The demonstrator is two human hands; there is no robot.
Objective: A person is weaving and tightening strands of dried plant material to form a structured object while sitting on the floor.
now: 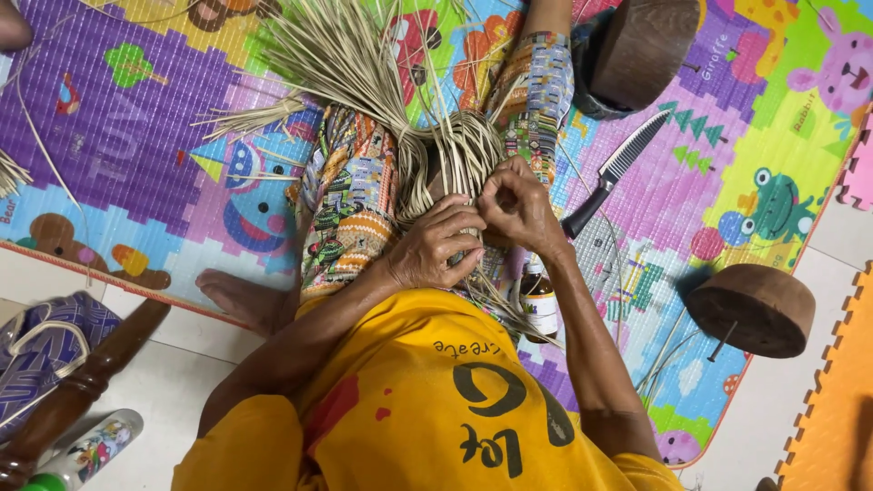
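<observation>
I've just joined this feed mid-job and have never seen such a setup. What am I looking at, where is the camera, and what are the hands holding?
There is no machine here: a person sits on a colourful play mat, and the single camera is worn on their head, looking down past a yellow shirt to the lap.

The left hand and the right hand both grip a bundle of pale dried strips being woven; loose ends fan out away from the body over the patterned trousers.

On the mat to the right lie a serrated knife and two round wooden blocks. A small brown bottle stands by the right forearm. A dark wooden post is at lower left.
</observation>
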